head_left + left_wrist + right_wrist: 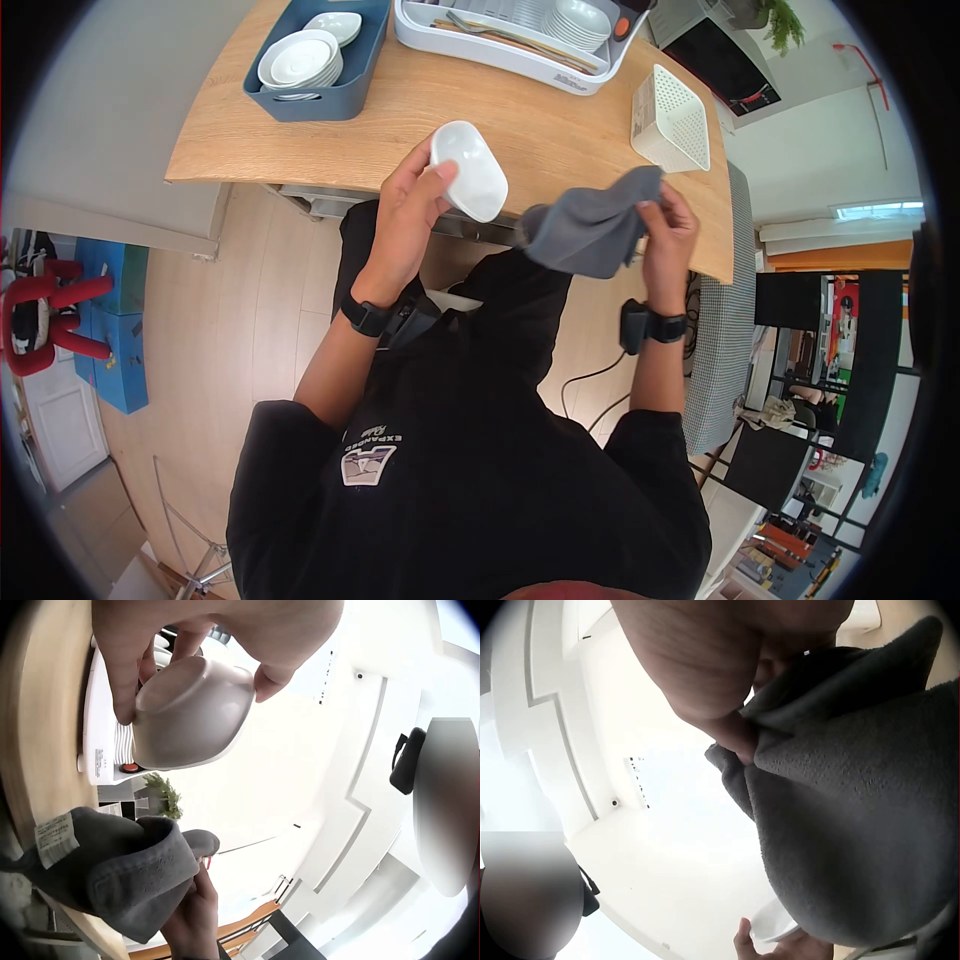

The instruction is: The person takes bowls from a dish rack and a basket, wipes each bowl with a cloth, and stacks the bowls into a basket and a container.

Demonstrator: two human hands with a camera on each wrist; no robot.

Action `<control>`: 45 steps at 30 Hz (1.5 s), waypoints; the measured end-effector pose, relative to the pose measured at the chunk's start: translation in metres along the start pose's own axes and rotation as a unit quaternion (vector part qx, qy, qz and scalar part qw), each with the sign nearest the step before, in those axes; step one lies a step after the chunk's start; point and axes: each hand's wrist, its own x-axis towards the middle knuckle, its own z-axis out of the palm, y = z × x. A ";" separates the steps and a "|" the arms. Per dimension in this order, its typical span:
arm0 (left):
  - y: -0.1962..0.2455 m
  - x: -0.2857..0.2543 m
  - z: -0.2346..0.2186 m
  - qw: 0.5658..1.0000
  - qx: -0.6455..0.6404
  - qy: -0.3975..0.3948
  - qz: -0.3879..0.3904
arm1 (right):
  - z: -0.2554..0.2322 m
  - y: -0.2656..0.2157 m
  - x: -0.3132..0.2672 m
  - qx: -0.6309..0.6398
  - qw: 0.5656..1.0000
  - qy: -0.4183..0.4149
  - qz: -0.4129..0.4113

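Observation:
A small white rectangular dish (475, 178) with rounded corners is held by the left hand (405, 215) over the table's front edge, thumb on its rim. In the left wrist view the fingers of the left hand (202, 637) grip the dish (195, 712) from both sides, its underside towards the camera. The right hand (670, 245) pinches a grey cloth (590, 228), which hangs to the left of it, apart from the dish. The right wrist view shows the cloth (855, 795) draped from the thumb and fingers of the right hand (735, 667).
On the wooden table (570, 130) stand a blue-grey bin (340, 106) with stacked white dishes at the back left, a white rack (480, 45) with bowls, chopsticks and cutlery at the back, and a white perforated basket (668, 120) at the right. A microwave (715, 60) is beyond.

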 end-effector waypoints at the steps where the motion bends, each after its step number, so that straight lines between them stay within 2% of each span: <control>1: 0.001 0.000 -0.006 0.999 -0.044 0.019 -0.024 | -0.014 -0.002 0.008 -0.012 0.999 0.033 0.000; 2: 0.001 0.001 -0.010 0.999 -0.039 0.023 -0.020 | -0.030 -0.003 0.015 -0.051 0.996 0.074 -0.008; 4: 0.001 0.001 -0.018 0.994 -0.043 0.099 -0.024 | -0.065 -0.006 0.029 -0.121 0.978 0.167 -0.038; 5: 0.002 0.001 -0.023 0.994 -0.039 0.103 -0.020 | -0.082 -0.008 0.035 -0.152 0.962 0.217 -0.060; 7: 0.007 -0.001 -0.032 0.989 -0.041 0.141 -0.013 | -0.113 -0.014 0.044 -0.255 0.905 0.321 -0.119; 8: 0.009 -0.001 -0.034 0.989 -0.037 0.143 -0.011 | -0.114 -0.018 0.047 -0.251 0.906 0.319 -0.117; 10: 0.010 0.000 -0.037 0.984 -0.008 0.176 0.036 | -0.117 -0.022 0.045 -0.396 0.812 0.360 -0.234; 11: 0.010 0.002 -0.041 0.984 -0.005 0.174 0.033 | -0.116 -0.016 0.044 -0.396 0.812 0.362 -0.231; 13: 0.011 0.007 -0.051 0.978 0.051 0.192 0.066 | -0.108 0.008 0.043 -0.474 0.757 0.298 -0.337; 15: 0.020 0.013 -0.050 0.972 0.088 0.206 0.070 | -0.092 0.034 0.040 -0.431 0.836 0.202 -0.272; 17: 0.032 0.018 -0.050 0.964 0.130 0.219 0.075 | -0.084 0.071 0.041 -0.397 0.887 0.143 -0.185; 21: 0.066 0.035 -0.058 0.930 0.262 0.235 0.102 | -0.065 0.102 0.038 -0.450 0.870 0.144 -0.145; 22: 0.077 0.039 -0.062 0.916 0.302 0.238 0.115 | -0.062 0.106 0.039 -0.445 0.866 0.169 -0.155; 25: 0.114 0.056 -0.073 0.889 0.392 0.225 0.076 | -0.054 0.106 0.037 -0.444 0.857 0.211 -0.159; 26: 0.126 0.067 -0.091 0.898 0.398 0.176 0.064 | -0.056 0.109 0.038 -0.449 0.852 0.210 -0.166; 29: 0.143 0.092 -0.086 0.881 0.424 0.192 0.087 | -0.058 0.113 0.036 -0.438 0.858 0.219 -0.156; 31: 0.155 0.113 -0.103 0.884 0.422 0.189 0.072 | -0.056 0.112 0.036 -0.446 0.854 0.221 -0.154; 34: 0.174 0.147 -0.132 0.880 0.452 0.143 0.023 | -0.056 0.111 0.036 -0.444 0.856 0.222 -0.143; 38: 0.180 0.180 -0.139 0.872 0.467 0.144 0.035 | -0.058 0.116 0.037 -0.434 0.857 0.226 -0.161; 42: 0.180 0.203 -0.142 0.856 0.499 0.133 0.013 | -0.056 0.113 0.034 -0.429 0.862 0.223 -0.151; 45: 0.181 0.216 -0.137 0.827 0.544 0.139 -0.009 | -0.058 0.117 0.034 -0.429 0.859 0.226 -0.166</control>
